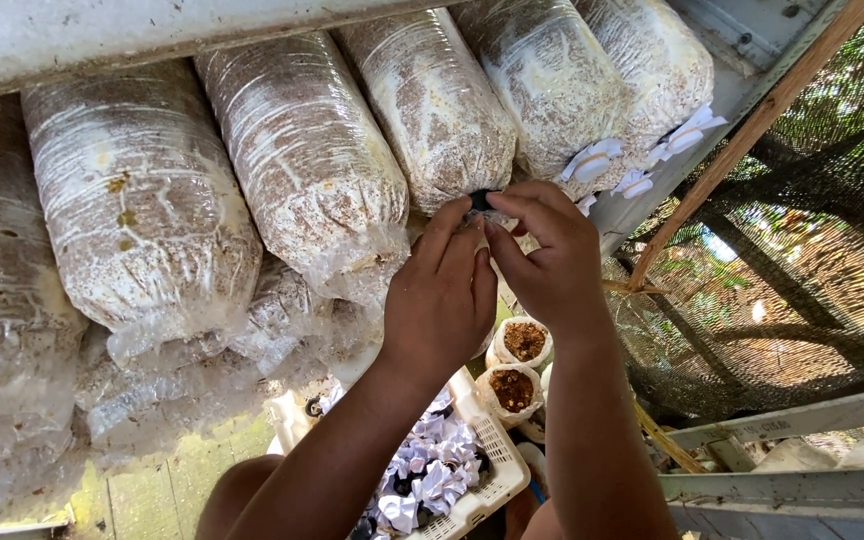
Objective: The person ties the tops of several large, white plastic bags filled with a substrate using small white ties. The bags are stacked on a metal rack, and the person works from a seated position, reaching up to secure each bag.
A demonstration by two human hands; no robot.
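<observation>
My left hand (pixel 439 300) and my right hand (pixel 550 258) meet at the mouth of a clear plastic bag of white-and-brown substrate (pixel 439 110) lying on a rack. Fingers of both hands pinch a small black ring (pixel 479 200) and the bag's gathered plastic neck. Neighbouring bags (pixel 307 160) lie side by side on the same rack. Two bags further right (pixel 592 160) have white paper plugs in their mouths.
Below my arms stands a white perforated basket (pixel 497 455) with several crumpled white paper plugs and black rings. Two open bags showing brown substrate (pixel 524 342) stand beside it. A wooden pole (pixel 752 130) and dark shade netting (pixel 812 280) lie to the right, with metal rack rails (pixel 782 425).
</observation>
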